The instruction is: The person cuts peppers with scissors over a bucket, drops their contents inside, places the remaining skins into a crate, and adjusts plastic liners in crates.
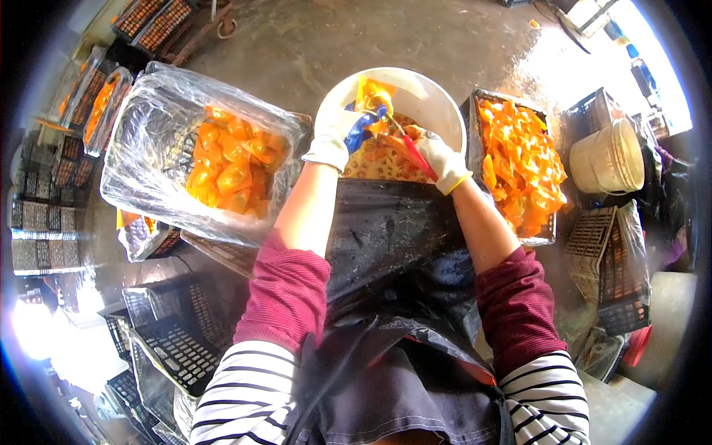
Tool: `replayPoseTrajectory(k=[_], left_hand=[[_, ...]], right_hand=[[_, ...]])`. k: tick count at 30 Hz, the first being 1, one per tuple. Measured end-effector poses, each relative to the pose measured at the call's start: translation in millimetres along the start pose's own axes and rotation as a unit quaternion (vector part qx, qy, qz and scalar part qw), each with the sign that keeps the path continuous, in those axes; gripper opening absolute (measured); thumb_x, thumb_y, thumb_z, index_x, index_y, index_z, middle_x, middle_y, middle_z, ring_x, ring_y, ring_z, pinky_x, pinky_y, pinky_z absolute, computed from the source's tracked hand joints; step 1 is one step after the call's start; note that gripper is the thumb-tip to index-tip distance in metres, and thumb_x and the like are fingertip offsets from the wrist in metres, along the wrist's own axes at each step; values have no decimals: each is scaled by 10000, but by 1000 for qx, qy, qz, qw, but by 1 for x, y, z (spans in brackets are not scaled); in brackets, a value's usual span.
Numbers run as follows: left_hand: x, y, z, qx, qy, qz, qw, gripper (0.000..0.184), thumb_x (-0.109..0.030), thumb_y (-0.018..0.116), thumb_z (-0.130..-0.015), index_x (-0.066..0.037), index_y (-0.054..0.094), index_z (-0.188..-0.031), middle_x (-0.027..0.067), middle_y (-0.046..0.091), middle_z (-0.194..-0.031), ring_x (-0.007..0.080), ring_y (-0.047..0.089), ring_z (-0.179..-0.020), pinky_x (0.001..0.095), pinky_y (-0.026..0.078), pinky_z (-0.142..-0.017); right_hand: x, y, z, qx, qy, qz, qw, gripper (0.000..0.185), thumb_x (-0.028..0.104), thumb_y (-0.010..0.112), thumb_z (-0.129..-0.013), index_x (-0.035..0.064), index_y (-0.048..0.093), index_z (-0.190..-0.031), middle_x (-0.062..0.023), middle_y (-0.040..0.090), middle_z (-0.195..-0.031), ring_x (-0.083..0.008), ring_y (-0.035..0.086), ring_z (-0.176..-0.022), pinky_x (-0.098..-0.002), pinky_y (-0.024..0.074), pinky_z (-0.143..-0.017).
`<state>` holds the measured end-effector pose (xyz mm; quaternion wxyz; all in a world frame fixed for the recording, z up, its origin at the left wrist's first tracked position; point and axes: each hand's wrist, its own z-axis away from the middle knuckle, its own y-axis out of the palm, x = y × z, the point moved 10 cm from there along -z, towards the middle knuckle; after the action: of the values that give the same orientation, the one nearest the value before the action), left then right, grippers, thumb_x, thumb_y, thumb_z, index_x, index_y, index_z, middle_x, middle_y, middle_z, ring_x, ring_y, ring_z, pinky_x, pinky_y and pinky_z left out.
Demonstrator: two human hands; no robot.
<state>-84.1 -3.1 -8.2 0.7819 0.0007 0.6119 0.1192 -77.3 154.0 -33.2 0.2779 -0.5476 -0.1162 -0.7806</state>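
My left hand (332, 139), in a white glove with blue at the fingers, is closed on an orange plastic wrapper (375, 93) above a white bucket (437, 93). My right hand (445, 163), also gloved in white, grips a red-handled tool (420, 157). Its thin dark tip points up and left toward the wrapper; whether it is a knife or scissors I cannot tell. Inside the bucket lie many small round brownish pieces (371, 165) in yellowish liquid. Fingers partly hide the wrapper's lower part and whatever it contains.
Left stands a plastic-lined crate (122, 159) with filled orange packets (237, 167). Right is a black crate (472, 122) heaped with flat orange wrappers (523, 163). Another bucket (602, 157) and stacked crates (604, 248) stand beyond it. More black crates (178, 352) sit lower left.
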Motion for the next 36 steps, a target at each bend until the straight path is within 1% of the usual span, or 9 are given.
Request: replayPoseTrajectory(k=[4,7,13,18,20,23,27,29,36], left_hand=[[-11,4,4,10,37,-32,999,588,-258,817,-705,-108,533,-1198,34,609,-871,125,516,-540,237,414,-437],[16,0,-1,14,-90,-79,993,673,-267,830,-685,-81,501,-1242,52,611,-894,120,511,-540,236,413,-441],[4,2,-7,47,57,-241,968,534,-390,711,-782,-44,576,-1166,86,641,-933,172,581,-804,287,468,-692],[4,-4,-23,25,99,-221,970,694,-75,785,-702,-39,446,-1307,114,534,-1247,183,521,-1087,242,489,-811],[9,-7,-28,49,115,-217,968,675,-71,780,-704,-42,461,-1298,105,531,-1252,177,530,-1082,234,485,-824],[7,-11,-23,39,115,-255,959,630,-418,698,-778,-26,532,-1243,115,642,-1068,227,593,-924,311,446,-841],[11,-4,-34,93,100,-102,985,538,-74,712,-788,-38,493,-1278,75,589,-1174,158,549,-1062,243,473,-867],[-6,7,-26,116,123,42,985,484,-92,679,-828,-42,502,-1276,72,597,-1161,154,552,-1051,245,475,-858],[11,-12,-43,4,180,-26,983,335,-143,634,-870,6,579,-1166,91,640,-1098,194,595,-983,292,462,-873]], right_hand=[[-8,-3,2,-16,34,-27,999,311,258,703,-817,53,609,-1031,-47,625,-847,-128,545,-762,-275,425,-662],[-25,-3,-21,-30,-10,-51,998,250,229,720,-805,69,634,-976,-32,608,-789,-108,532,-710,-258,416,-597],[-19,-3,-12,-3,16,-52,999,361,253,694,-839,28,590,-1102,-56,619,-898,-103,557,-711,-207,452,-565],[-4,2,8,7,60,-91,994,372,265,689,-838,31,588,-1109,-65,634,-837,-131,581,-596,-241,457,-477],[1,4,12,28,57,-100,993,380,293,673,-846,36,588,-1112,-72,644,-811,-137,596,-575,-247,461,-468],[18,3,25,48,62,-48,996,411,351,655,-846,54,589,-1123,-88,661,-835,-147,617,-580,-246,463,-474],[6,-5,12,43,51,-50,997,444,394,655,-828,77,585,-1131,-102,673,-929,-161,628,-596,-251,456,-470],[6,-7,11,43,40,-68,996,428,395,646,-836,75,589,-1115,-96,674,-926,-164,630,-602,-251,457,-476],[21,6,20,50,16,-57,997,345,310,605,-876,39,612,-1089,-117,651,-773,-168,632,-567,-234,493,-472]])
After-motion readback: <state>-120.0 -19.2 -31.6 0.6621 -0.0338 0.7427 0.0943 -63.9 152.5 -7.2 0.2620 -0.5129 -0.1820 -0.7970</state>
